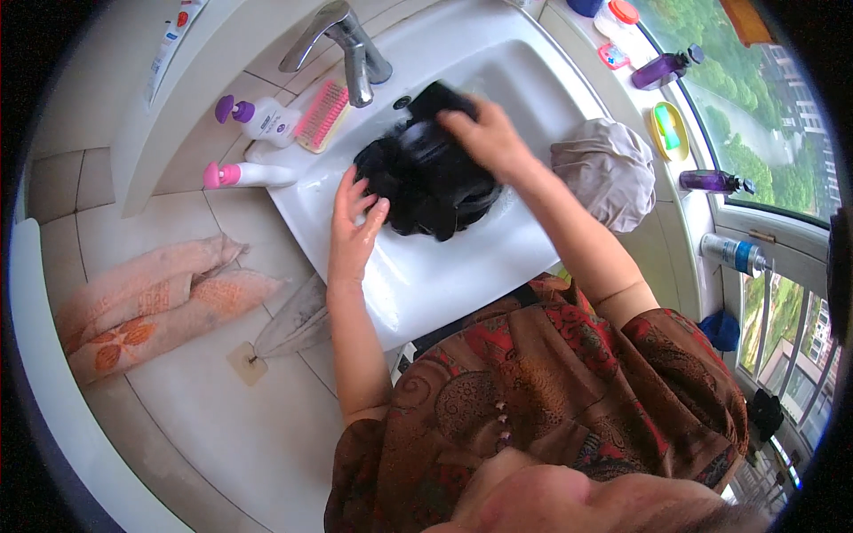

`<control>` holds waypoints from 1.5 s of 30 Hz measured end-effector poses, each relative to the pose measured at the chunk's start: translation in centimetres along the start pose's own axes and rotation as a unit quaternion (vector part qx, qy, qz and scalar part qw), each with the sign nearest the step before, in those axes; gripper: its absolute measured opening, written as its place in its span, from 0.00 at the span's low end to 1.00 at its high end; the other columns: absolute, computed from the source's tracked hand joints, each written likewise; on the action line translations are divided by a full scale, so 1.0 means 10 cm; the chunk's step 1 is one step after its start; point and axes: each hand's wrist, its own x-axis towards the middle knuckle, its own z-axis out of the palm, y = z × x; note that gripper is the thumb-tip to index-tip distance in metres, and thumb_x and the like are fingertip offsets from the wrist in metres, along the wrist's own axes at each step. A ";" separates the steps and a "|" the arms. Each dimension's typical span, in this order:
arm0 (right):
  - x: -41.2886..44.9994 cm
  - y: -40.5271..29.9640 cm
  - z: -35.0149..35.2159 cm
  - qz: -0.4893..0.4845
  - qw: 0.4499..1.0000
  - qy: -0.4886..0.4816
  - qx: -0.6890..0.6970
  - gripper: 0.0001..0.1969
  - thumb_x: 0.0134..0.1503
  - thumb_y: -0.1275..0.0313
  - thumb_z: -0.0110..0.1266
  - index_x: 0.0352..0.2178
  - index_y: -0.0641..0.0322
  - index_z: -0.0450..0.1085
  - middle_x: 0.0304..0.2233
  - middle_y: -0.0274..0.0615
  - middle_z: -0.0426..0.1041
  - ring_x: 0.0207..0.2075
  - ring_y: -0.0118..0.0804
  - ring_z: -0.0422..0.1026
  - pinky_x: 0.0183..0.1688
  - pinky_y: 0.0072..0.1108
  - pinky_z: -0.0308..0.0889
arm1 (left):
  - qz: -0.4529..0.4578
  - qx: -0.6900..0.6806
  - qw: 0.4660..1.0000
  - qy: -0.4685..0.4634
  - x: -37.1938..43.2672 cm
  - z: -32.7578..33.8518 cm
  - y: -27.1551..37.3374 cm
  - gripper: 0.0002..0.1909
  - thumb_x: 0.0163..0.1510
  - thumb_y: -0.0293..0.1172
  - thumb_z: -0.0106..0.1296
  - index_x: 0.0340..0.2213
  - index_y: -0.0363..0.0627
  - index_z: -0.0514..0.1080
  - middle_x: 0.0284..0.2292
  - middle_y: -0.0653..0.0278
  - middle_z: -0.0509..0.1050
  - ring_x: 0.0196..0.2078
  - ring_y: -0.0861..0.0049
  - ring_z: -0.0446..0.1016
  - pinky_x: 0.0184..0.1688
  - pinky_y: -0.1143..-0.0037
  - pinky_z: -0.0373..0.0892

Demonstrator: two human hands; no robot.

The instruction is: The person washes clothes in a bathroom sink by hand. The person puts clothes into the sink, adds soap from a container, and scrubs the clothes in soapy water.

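Note:
A wet-looking bundle of black cloth lies bunched in the white washbasin. My right hand grips a blurred black piece above the far side of the bundle. Whether that piece is part of the cloth or a separate thing, I cannot tell. At the bundle's left edge is my left hand, fingers spread and wet, with nothing gripped in it. Its fingertips are at the cloth or just beside it. The chrome faucet rises behind the basin, with no water seen running.
A pink-bristled brush, a white pump bottle and a pink-topped bottle stand left of the faucet. Greyish cloth is bunched at the basin's right rim. Purple bottles and a soap dish line the windowsill. Towels hang at left.

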 end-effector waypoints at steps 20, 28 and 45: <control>0.51 1.43 0.27 -0.069 0.828 -0.135 -0.540 0.15 0.51 0.72 0.49 0.42 0.53 0.68 0.37 0.50 0.74 0.42 0.51 0.73 0.40 0.37 0.70 | 0.131 0.308 0.941 0.053 -0.01 0.66 -0.20 0.32 0.52 0.31 0.53 0.57 0.42 0.55 0.43 0.42 0.63 0.43 0.51 0.68 0.46 0.64 0.67; 0.25 1.08 0.02 0.028 0.868 0.016 -0.495 0.28 0.50 0.55 0.56 0.52 0.48 0.62 0.46 0.53 0.69 0.45 0.54 0.71 0.45 0.41 0.68 | -0.205 0.061 0.977 0.006 0.48 0.58 -0.57 0.42 0.58 0.55 0.41 0.64 0.53 0.35 0.60 0.50 0.51 0.43 0.61 0.74 0.43 0.68 0.72; -0.83 0.01 0.87 -0.204 0.904 -0.155 -0.341 0.15 0.44 0.60 0.56 0.26 0.62 0.68 0.22 0.48 0.73 0.26 0.51 0.74 0.29 0.37 0.70 | -0.081 -0.510 0.856 -0.002 0.49 0.73 -0.84 0.28 0.58 0.52 0.39 0.54 0.48 0.62 0.51 0.59 0.65 0.55 0.68 0.63 0.58 0.66 0.59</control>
